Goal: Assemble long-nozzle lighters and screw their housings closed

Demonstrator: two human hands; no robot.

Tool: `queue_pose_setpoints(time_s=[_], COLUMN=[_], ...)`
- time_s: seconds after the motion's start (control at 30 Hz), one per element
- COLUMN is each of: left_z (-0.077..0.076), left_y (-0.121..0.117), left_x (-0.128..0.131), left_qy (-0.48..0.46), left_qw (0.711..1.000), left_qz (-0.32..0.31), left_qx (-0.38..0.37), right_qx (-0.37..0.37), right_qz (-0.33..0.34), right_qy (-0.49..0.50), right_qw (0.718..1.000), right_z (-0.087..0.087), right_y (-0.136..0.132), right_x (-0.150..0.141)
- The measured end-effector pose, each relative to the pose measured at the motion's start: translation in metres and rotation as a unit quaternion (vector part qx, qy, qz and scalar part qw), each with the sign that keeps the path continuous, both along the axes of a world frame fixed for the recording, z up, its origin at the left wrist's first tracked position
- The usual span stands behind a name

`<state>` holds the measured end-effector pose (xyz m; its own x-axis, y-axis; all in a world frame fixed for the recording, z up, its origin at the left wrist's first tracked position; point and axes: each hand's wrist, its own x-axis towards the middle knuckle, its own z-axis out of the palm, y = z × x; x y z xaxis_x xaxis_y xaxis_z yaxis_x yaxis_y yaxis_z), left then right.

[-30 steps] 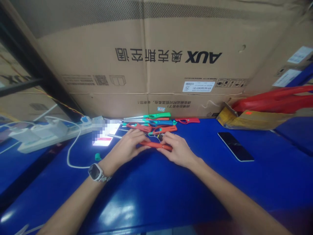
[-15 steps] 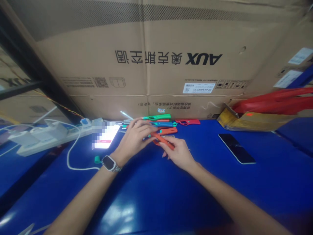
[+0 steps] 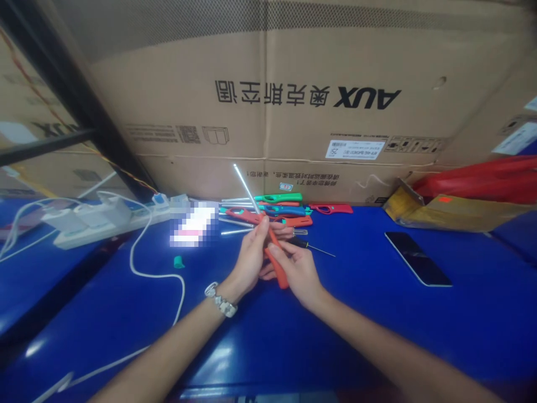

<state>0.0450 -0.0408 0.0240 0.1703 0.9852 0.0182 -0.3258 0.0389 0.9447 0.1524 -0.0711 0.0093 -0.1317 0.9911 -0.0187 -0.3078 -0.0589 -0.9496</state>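
Note:
Both hands hold one long-nosed lighter point(image 3: 277, 270) with an orange body and a thin metal tube pointing up and to the left. My left hand point(image 3: 250, 252) is closed round its front part, the thumb lying near the base of the tube. Farther down, my right hand point(image 3: 302, 272) grips the orange handle. Behind the hands lie several more lighters, among them a green lighter point(image 3: 283, 197), a blue lighter point(image 3: 285, 210) and a red lighter point(image 3: 333, 209). A screwdriver point(image 3: 319, 249) with a thin shaft rests just past my right hand, its handle partly hidden.
A dark phone point(image 3: 415, 260) lies at the right, and a lit screen point(image 3: 195, 224) at the left. A white power strip point(image 3: 113, 225) with a white cable point(image 3: 161, 275) and a green cap point(image 3: 179, 262) are on the left. A large cardboard box point(image 3: 268, 123) stands behind the blue table point(image 3: 356, 347).
The orange lighter has come nearer and turned, its metal tube now pointing upward. My left hand has rolled over and moved closer, uncovering lighters and the screwdriver. The view has shifted slightly left.

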Motion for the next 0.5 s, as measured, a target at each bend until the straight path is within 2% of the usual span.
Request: queue_pose_setpoints(time_s=[0.13, 0.27, 0.4, 0.5], left_z=[0.000, 0.000, -0.002, -0.005], left_y=[-0.001, -0.001, -0.005, -0.017], left_x=[-0.003, -0.007, -0.019, -0.042], left_qy=[-0.040, -0.047, -0.034, 0.007], left_qw=[0.999, 0.998, 0.999, 0.999], left_qz=[-0.003, -0.018, 0.003, 0.040], left_qx=[-0.010, -0.026, 0.000, 0.017], right_qx=[0.011, 0.073, 0.151, 0.181], right_qz=[0.012, 0.000, 0.014, 0.095], right_qy=[-0.006, -0.087, -0.248, -0.303], right_qw=[1.000, 0.993, 0.957, 0.931], right_z=[-0.005, -0.007, -0.007, -0.006], right_y=[0.000, -0.002, -0.004, -0.002], right_x=[-0.004, -0.005, -0.004, -0.004])
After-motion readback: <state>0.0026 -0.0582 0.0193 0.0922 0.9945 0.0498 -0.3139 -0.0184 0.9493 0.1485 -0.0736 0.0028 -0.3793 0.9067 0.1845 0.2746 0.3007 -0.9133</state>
